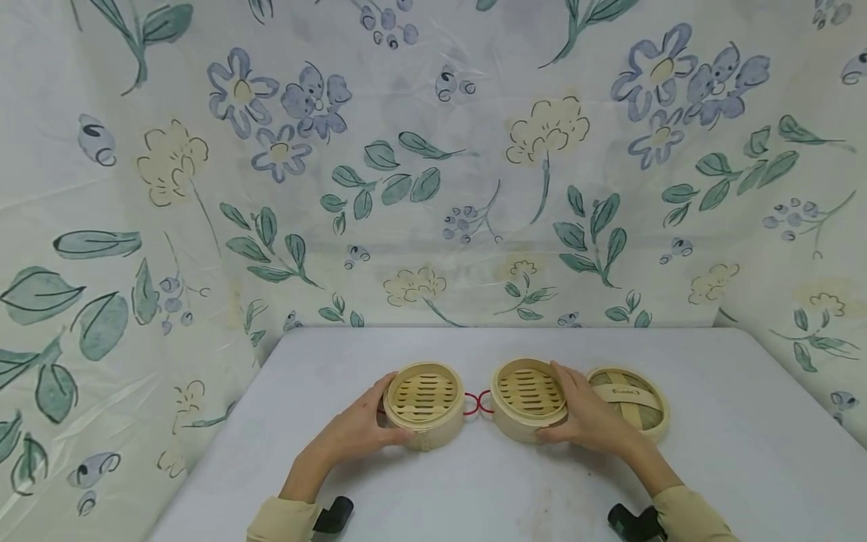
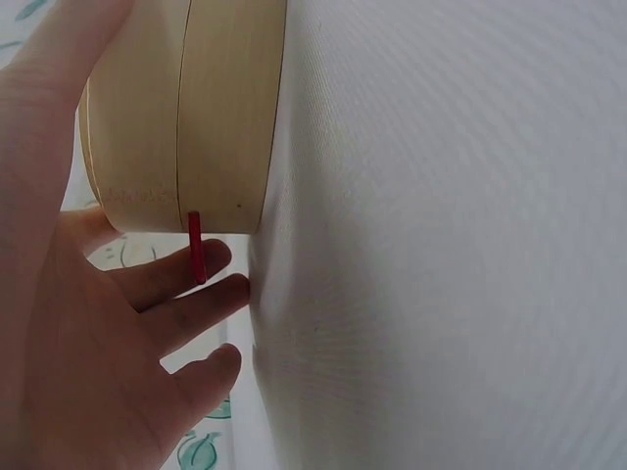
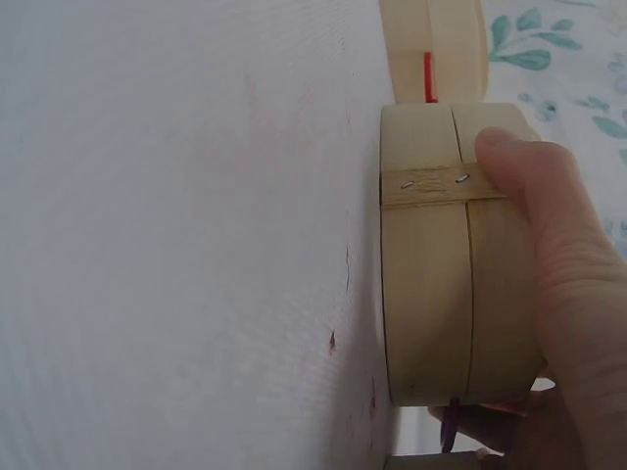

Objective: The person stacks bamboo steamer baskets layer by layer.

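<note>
Two round bamboo steamer baskets stand side by side on the white table, slatted bases facing up. My left hand [image 1: 359, 425] holds the left steamer basket [image 1: 440, 435] by its outer side, thumb at the front and fingers behind. In the left wrist view, several fingers spread beside its red handle [image 2: 197, 250]. The right steamer basket [image 1: 516, 427] is gripped by my right hand [image 1: 594, 418] across its right side; the thumb presses near a stapled bamboo strip [image 3: 431, 186] in the right wrist view. Between the baskets, their red loop handles [image 1: 484, 401] meet.
A round woven bamboo lid [image 1: 633, 391] with a strap across its top lies right of the baskets, partly behind my right hand. The white table [image 1: 474, 497] has faint reddish marks near its front. Floral cloth [image 1: 433, 165] hangs behind and at both sides.
</note>
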